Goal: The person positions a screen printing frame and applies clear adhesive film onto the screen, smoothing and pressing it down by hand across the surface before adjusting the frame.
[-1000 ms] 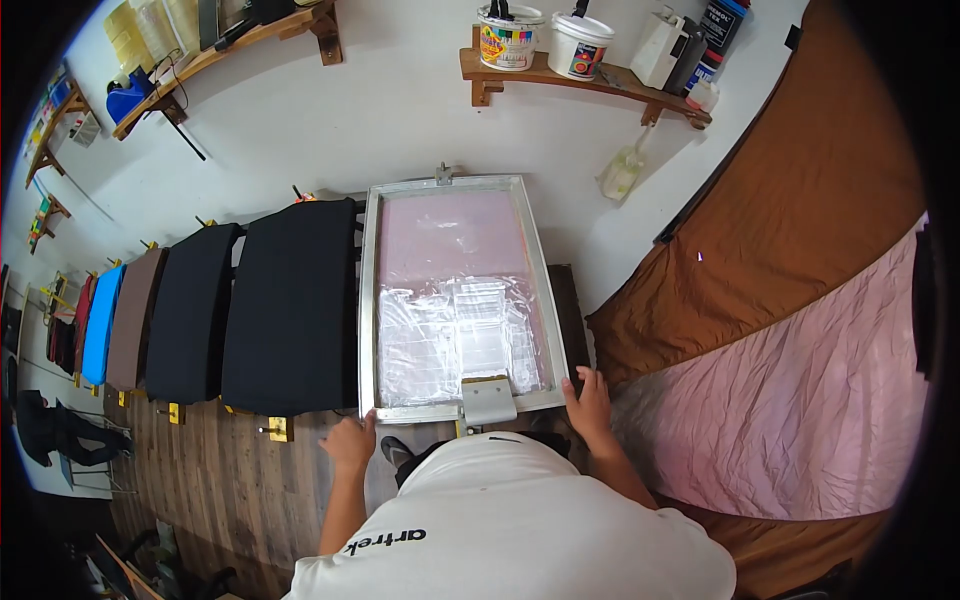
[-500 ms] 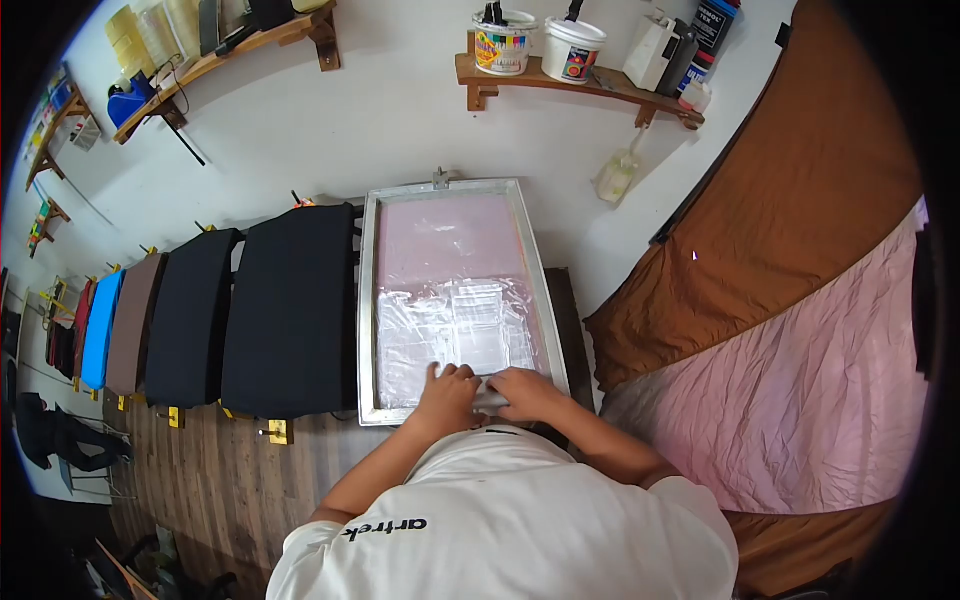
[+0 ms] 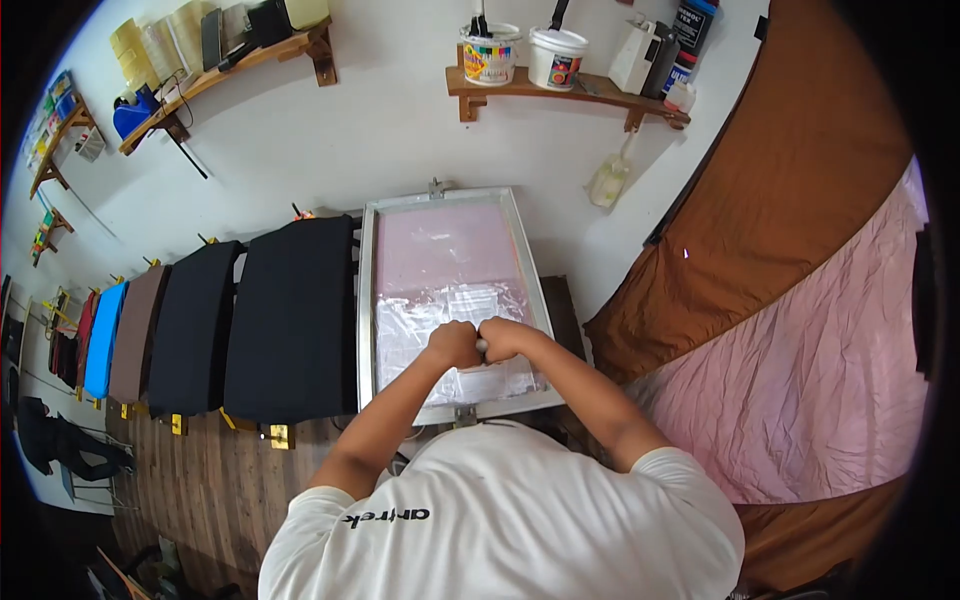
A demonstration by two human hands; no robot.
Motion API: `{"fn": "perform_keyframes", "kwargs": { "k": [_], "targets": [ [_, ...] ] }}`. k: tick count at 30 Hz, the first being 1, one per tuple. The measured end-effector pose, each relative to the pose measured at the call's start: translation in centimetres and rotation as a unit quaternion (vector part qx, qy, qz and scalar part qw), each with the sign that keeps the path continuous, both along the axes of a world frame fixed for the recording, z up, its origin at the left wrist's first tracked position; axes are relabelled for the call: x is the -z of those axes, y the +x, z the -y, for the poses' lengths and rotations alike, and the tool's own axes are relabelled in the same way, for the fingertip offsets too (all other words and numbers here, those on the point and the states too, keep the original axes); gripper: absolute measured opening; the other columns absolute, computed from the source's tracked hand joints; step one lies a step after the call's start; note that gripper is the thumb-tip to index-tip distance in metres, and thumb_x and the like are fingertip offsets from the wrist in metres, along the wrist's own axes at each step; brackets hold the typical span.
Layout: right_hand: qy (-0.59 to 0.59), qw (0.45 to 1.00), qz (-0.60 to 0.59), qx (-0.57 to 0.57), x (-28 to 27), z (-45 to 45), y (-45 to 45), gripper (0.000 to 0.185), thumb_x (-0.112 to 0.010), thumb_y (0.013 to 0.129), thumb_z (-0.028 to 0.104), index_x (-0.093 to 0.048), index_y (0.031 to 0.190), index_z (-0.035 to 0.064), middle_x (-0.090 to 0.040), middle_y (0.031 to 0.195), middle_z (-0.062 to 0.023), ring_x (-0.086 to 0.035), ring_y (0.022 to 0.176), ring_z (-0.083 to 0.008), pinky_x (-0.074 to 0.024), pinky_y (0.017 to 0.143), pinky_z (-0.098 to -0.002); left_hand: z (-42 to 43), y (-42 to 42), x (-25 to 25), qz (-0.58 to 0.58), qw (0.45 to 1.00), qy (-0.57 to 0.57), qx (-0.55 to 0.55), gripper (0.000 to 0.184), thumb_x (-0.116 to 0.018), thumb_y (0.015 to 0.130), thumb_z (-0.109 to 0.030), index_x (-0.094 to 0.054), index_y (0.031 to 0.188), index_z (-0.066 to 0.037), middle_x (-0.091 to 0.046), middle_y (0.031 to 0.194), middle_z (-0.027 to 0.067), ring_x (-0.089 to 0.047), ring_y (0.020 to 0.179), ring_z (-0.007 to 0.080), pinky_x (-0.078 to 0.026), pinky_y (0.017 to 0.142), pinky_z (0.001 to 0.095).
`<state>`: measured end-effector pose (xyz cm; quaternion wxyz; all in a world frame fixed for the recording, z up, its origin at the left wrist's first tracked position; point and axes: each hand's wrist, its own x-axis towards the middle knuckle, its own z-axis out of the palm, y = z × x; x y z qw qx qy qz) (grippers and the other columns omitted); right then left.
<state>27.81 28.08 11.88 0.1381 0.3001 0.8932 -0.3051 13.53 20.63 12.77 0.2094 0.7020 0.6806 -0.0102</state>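
1. Both hands are closed: left hand [image 3: 455, 343] and right hand [image 3: 503, 338] grip a pale tool [image 3: 482, 346].
2. It is over the framed screen's near half.
3. Black-covered board [image 3: 290, 320]: just left.

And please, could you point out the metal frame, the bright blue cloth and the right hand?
Metal frame [image 3: 366, 300], head view: its left rail.
Bright blue cloth [image 3: 106, 342], head view: its middle.
Right hand [image 3: 504, 337], head view: its back.

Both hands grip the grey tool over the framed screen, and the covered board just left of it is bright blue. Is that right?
Not quite. The covered board just left of the framed screen is black, as the head view shows. The left hand and right hand do grip the grey tool over the screen.
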Motion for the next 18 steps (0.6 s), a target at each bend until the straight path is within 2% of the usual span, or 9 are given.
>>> {"fn": "perform_keyframes", "kwargs": {
  "k": [2,3,5,6,7,12,14,16,18],
  "targets": [
    [0.078,0.996,-0.042,0.022,-0.6,-0.6,-0.2,0.024,-0.075,0.067,0.014,-0.073,0.086,-0.0014,-0.071,0.093,-0.0251,-0.071,0.088,-0.0396,-0.0577,0.077,-0.0456,-0.7,-0.1,0.1,0.008,0.998,0.055,-0.04,0.032,-0.079,0.069,-0.036,-0.076,0.084,-0.009,-0.074,0.09,0.0178,-0.073,0.085,0.0351,-0.059,0.078,0.0435],
    [0.079,0.996,-0.042,0.02,0.2,-0.5,-0.3,0.024,-0.075,0.067,0.014,-0.073,0.086,-0.0014,-0.071,0.093,-0.0251,-0.071,0.088,-0.0396,-0.0577,0.077,-0.0456,-0.7,-0.2,1.2,0.008,0.998,0.056,-0.042,0.032,-0.079,0.069,-0.036,-0.076,0.084,-0.009,-0.074,0.09,0.0178,-0.073,0.085,0.0351,-0.059,0.078,0.0435],
    [0.121,0.982,-0.124,0.071,3.3,0.1,-0.2,0.019,-0.072,0.069,0.011,-0.073,0.085,-0.0011,-0.071,0.09,-0.0254,-0.07,0.087,-0.0406,-0.0569,0.078,-0.0475,-0.4,-0.1,4.7,0.021,0.985,0.165,-0.039,0.022,-0.077,0.07,-0.026,-0.075,0.082,-0.008,-0.073,0.087,0.0178,-0.072,0.081,0.0355,-0.059,0.074,0.0452],
    [0.135,0.978,-0.143,0.072,4.1,1.4,0.0,0.014,-0.07,0.07,0.006,-0.072,0.083,-0.0005,-0.07,0.089,-0.0252,-0.069,0.087,-0.0418,-0.0558,0.079,-0.0494,1.1,0.6,4.4,0.018,0.978,0.203,-0.032,0.018,-0.076,0.068,-0.02,-0.071,0.08,-0.006,-0.071,0.084,0.0151,-0.071,0.077,0.0331,-0.058,0.07,0.046],
    [0.169,0.969,-0.168,0.065,4.1,3.1,0.7,0.013,-0.069,0.069,0.004,-0.071,0.082,0.0011,-0.069,0.09,-0.0233,-0.068,0.088,-0.0414,-0.0554,0.08,-0.0491,2.3,1.1,5.9,0.032,0.97,0.239,-0.039,0.022,-0.078,0.068,-0.021,-0.069,0.079,-0.005,-0.069,0.083,0.0159,-0.069,0.075,0.0336,-0.057,0.07,0.0458],
    [0.148,0.976,-0.148,0.061,2.3,7.6,2.9,0.015,-0.068,0.069,0.005,-0.071,0.084,0.0008,-0.069,0.093,-0.0229,-0.068,0.089,-0.0388,-0.0557,0.083,-0.047,7.2,2.8,3.4,0.061,0.975,0.209,-0.053,0.02,-0.077,0.066,-0.02,-0.068,0.077,-0.005,-0.068,0.081,0.0186,-0.07,0.073,0.0366,-0.058,0.069,0.0464],
    [0.096,0.994,-0.044,0.014,0.5,6.9,2.7,0.02,-0.069,0.067,0.007,-0.073,0.086,0.0,-0.07,0.093,-0.0241,-0.069,0.089,-0.0404,-0.0563,0.082,-0.0471,6.9,2.6,1.4,0.069,0.991,0.106,-0.051,0.021,-0.076,0.068,-0.024,-0.072,0.078,-0.006,-0.071,0.081,0.0203,-0.071,0.077,0.037,-0.059,0.072,0.0468],
    [0.073,0.995,-0.065,0.0,1.6,3.9,2.2,0.025,-0.07,0.065,0.009,-0.073,0.088,-0.0016,-0.07,0.09,-0.0267,-0.069,0.087,-0.0422,-0.0566,0.08,-0.0477,4.6,1.9,0.5,0.035,0.997,0.034,-0.054,0.027,-0.076,0.071,-0.031,-0.075,0.08,-0.006,-0.073,0.084,0.0207,-0.073,0.083,0.0366,-0.059,0.077,0.0464],
    [0.077,0.993,-0.09,0.002,0.8,1.1,1.1,0.026,-0.07,0.064,0.009,-0.073,0.087,-0.0019,-0.069,0.087,-0.0277,-0.069,0.086,-0.0427,-0.0563,0.08,-0.0476,1.7,0.7,1.4,0.032,0.997,0.062,-0.039,0.027,-0.076,0.071,-0.032,-0.076,0.084,-0.008,-0.073,0.085,0.0192,-0.073,0.084,0.0363,-0.059,0.078,0.0453]
  ]
}}
